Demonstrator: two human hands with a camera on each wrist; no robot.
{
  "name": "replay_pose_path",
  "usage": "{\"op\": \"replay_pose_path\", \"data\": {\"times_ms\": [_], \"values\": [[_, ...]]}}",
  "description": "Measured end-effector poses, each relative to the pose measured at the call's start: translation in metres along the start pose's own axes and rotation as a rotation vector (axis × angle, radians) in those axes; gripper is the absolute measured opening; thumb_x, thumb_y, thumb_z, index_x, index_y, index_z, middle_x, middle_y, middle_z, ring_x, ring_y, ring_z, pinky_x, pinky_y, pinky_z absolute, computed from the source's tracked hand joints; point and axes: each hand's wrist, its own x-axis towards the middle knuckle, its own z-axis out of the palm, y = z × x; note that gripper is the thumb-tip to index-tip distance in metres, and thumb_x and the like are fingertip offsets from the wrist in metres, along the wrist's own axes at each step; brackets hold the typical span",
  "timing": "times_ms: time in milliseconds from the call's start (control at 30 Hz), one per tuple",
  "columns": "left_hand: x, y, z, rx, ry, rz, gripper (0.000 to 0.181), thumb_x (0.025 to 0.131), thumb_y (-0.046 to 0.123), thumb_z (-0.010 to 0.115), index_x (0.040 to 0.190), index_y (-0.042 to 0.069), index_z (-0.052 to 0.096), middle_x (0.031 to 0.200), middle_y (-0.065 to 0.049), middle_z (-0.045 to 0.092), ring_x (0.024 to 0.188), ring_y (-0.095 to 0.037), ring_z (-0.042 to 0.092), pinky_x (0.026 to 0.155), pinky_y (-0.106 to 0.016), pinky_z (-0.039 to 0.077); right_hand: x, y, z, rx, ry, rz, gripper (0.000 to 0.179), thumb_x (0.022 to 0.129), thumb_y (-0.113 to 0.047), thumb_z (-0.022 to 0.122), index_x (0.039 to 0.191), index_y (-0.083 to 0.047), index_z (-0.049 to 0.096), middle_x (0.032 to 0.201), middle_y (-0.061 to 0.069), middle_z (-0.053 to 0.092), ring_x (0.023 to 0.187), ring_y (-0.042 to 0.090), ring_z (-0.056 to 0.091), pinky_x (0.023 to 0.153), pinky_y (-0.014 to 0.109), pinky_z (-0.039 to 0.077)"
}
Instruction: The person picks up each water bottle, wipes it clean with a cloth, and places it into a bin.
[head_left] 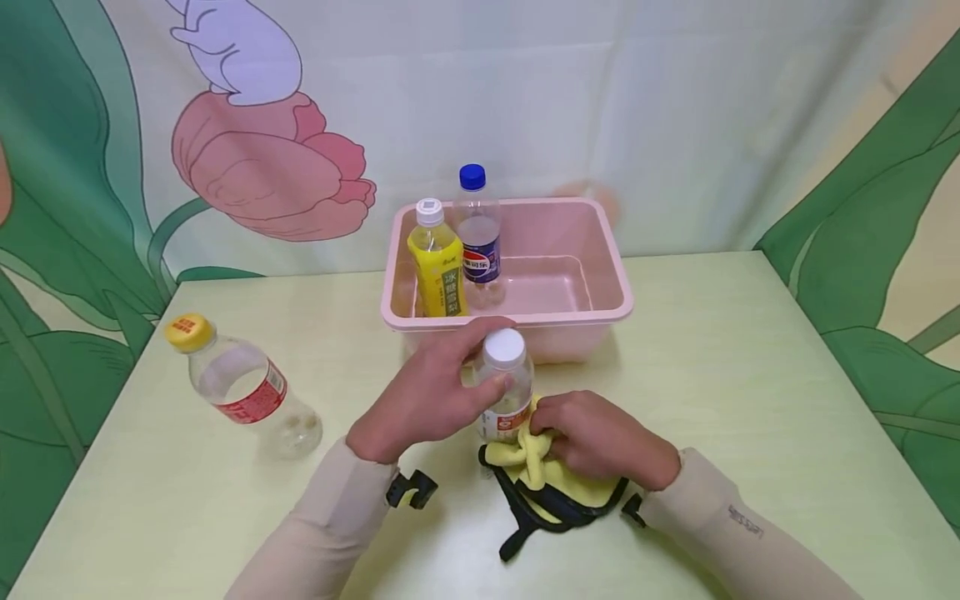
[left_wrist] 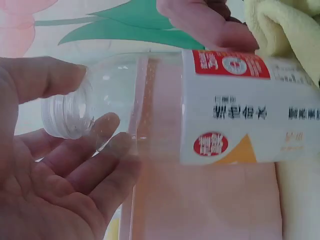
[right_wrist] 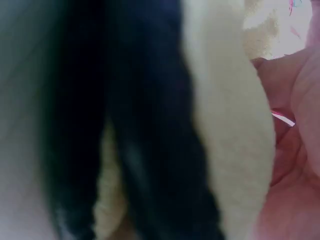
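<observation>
A clear plastic bottle [head_left: 504,423] with a white cap and a white-and-red label stands upright before the pink bin. My left hand [head_left: 435,387] holds its upper part; in the left wrist view, the thumb lies at the bottle's neck [left_wrist: 65,117] and the fingers curl behind. My right hand [head_left: 596,433] grips a bunched yellow cloth [head_left: 558,479] with black edging and a black loop, beside the bottle's lower part. Cloth [right_wrist: 235,130] fills much of the right wrist view, where the right hand [right_wrist: 295,160] is only partly seen; its fingertips are hidden.
Behind the hands stands a pink bin [head_left: 551,318]. Inside its left side are a yellow-labelled bottle [head_left: 438,271] and a blue-capped cola bottle [head_left: 480,258]. A yellow-capped bottle [head_left: 251,396] with a red label is on the table's left. A patterned curtain [head_left: 675,125] hangs behind.
</observation>
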Motion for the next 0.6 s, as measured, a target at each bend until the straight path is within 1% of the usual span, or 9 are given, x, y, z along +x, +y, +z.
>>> {"op": "replay_pose_path", "data": {"times_ms": [67,133,233,300,367,500,533,600], "values": [[0.002,-0.001,0.003,-0.029,0.01,0.012,0.046,0.089,0.02,0.07,0.133,0.02,0.055,0.122,0.0,0.066,0.11,-0.019,0.064,0.097,-0.043,0.055,-0.003,0.0,-0.005,-0.007,-0.011,-0.004,0.024,0.073,0.001,0.068,0.08,-0.022,0.066,0.079,-0.013,0.06,0.071,0.001,0.051,0.069,0.02,0.048],[0.004,-0.002,0.006,-0.036,0.031,0.012,0.046,0.088,0.024,0.073,0.131,0.02,0.056,0.121,0.001,0.067,0.11,-0.019,0.065,0.097,-0.043,0.055,-0.006,-0.002,-0.013,-0.007,-0.01,-0.007,0.021,0.075,-0.003,0.073,0.083,-0.021,0.066,0.081,-0.013,0.06,0.073,0.001,0.052,0.07,0.021,0.049],[0.006,-0.003,0.011,-0.023,0.061,0.0,0.048,0.087,0.03,0.076,0.13,0.02,0.058,0.117,0.001,0.068,0.107,-0.018,0.065,0.094,-0.042,0.055,-0.011,-0.006,-0.028,-0.002,0.029,-0.018,0.018,0.078,-0.009,0.078,0.086,-0.02,0.067,0.084,-0.012,0.062,0.075,0.001,0.054,0.071,0.021,0.051],[0.006,-0.002,0.012,-0.007,0.073,0.002,0.048,0.087,0.031,0.076,0.13,0.019,0.058,0.117,0.001,0.066,0.105,-0.018,0.064,0.092,-0.039,0.056,-0.015,-0.009,-0.04,0.011,0.091,-0.043,0.018,0.078,-0.01,0.08,0.088,-0.019,0.068,0.085,-0.011,0.063,0.076,0.002,0.055,0.071,0.021,0.052],[0.006,0.0,0.011,0.024,0.077,0.006,0.049,0.088,0.031,0.074,0.132,0.019,0.057,0.119,0.0,0.063,0.103,-0.017,0.061,0.088,-0.036,0.056,-0.018,-0.01,-0.051,0.01,0.176,-0.079,0.02,0.077,-0.007,0.08,0.089,-0.017,0.068,0.085,-0.01,0.064,0.075,0.003,0.055,0.069,0.021,0.052],[0.005,0.004,0.007,0.093,0.084,0.026,0.054,0.089,0.031,0.074,0.137,0.017,0.056,0.124,-0.001,0.06,0.1,-0.017,0.06,0.082,-0.032,0.055,-0.019,-0.012,-0.07,0.002,0.375,-0.142,0.029,0.072,0.007,0.078,0.091,-0.012,0.068,0.088,-0.004,0.067,0.075,0.007,0.058,0.066,0.02,0.052],[0.005,0.004,0.005,0.103,0.083,0.032,0.055,0.088,0.03,0.074,0.138,0.016,0.055,0.126,-0.002,0.06,0.1,-0.017,0.06,0.083,-0.033,0.055,-0.018,-0.014,-0.074,0.002,0.414,-0.146,0.03,0.071,0.011,0.076,0.092,-0.01,0.069,0.089,-0.002,0.068,0.077,0.008,0.059,0.067,0.02,0.052],[0.005,0.004,0.003,0.105,0.078,0.044,0.058,0.088,0.027,0.075,0.14,0.014,0.053,0.13,-0.003,0.062,0.103,-0.019,0.063,0.087,-0.036,0.055,-0.016,-0.016,-0.081,0.014,0.472,-0.152,0.031,0.072,0.014,0.071,0.094,-0.008,0.07,0.094,0.001,0.07,0.084,0.012,0.064,0.073,0.018,0.054]]}}
